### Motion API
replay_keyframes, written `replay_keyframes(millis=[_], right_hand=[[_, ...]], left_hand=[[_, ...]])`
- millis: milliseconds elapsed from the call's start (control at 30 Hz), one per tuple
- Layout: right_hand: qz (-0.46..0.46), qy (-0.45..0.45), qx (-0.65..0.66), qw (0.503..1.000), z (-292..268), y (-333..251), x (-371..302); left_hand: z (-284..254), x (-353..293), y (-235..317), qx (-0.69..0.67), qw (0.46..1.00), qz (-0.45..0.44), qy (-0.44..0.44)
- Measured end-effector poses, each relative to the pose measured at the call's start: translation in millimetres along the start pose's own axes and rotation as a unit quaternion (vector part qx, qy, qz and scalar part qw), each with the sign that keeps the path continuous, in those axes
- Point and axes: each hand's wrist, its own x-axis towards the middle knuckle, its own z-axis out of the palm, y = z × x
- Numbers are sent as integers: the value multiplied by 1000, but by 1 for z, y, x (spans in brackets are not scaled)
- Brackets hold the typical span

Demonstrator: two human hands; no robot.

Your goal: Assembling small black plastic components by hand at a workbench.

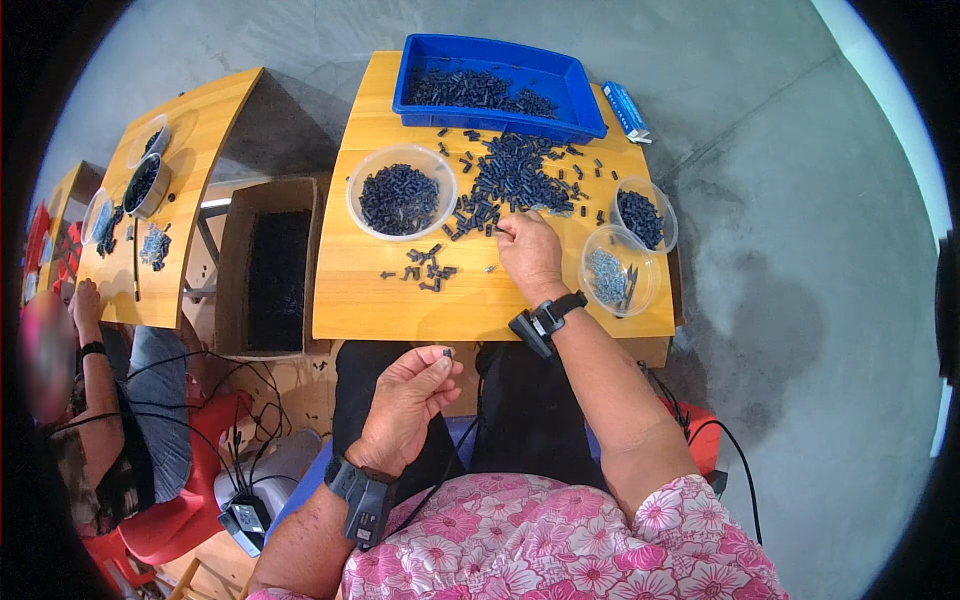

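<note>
My left hand (410,400) is raised above my lap, near the table's front edge, and pinches one small black plastic part (446,352) between thumb and fingertips. My right hand (528,252) rests on the wooden table (400,310), its fingertips closed on something small at the edge of a loose pile of black parts (512,178). A clear round bowl (400,192) full of the same black parts stands left of that pile. A few stray parts (428,268) lie between the bowl and my right hand. Both wrists wear black bands.
A blue tray (498,88) of black parts sits at the table's far edge, a small blue box (626,110) beside it. Two clear bowls (642,214) (616,272) stand at the right. A cardboard box (272,262) stands left; another person (90,400) works at a neighbouring table (190,150).
</note>
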Motion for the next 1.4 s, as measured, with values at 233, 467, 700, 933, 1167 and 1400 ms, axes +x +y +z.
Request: replay_keyframes(millis=[233,467,700,933,1167,1400], right_hand=[[-47,-40,-70,996,-6,-6,3],[-92,-78,-113,986,-10,-8,3],[-110,-68,-123,984,-6,-4,2],[-142,24,-31,989,-23,-8,-22],[57,-125,510,849,-98,-61,-76],[58,-170,607,774,-137,-85,-113]], left_hand=[[1,0,0,0,1000,4,0],[4,-1,0,19,1000,17,-1],[7,-5,0,16,999,30,-20],[15,-8,2,29,998,42,-32],[18,-15,2,48,994,78,-59],[29,-32,9,72,981,147,-108]])
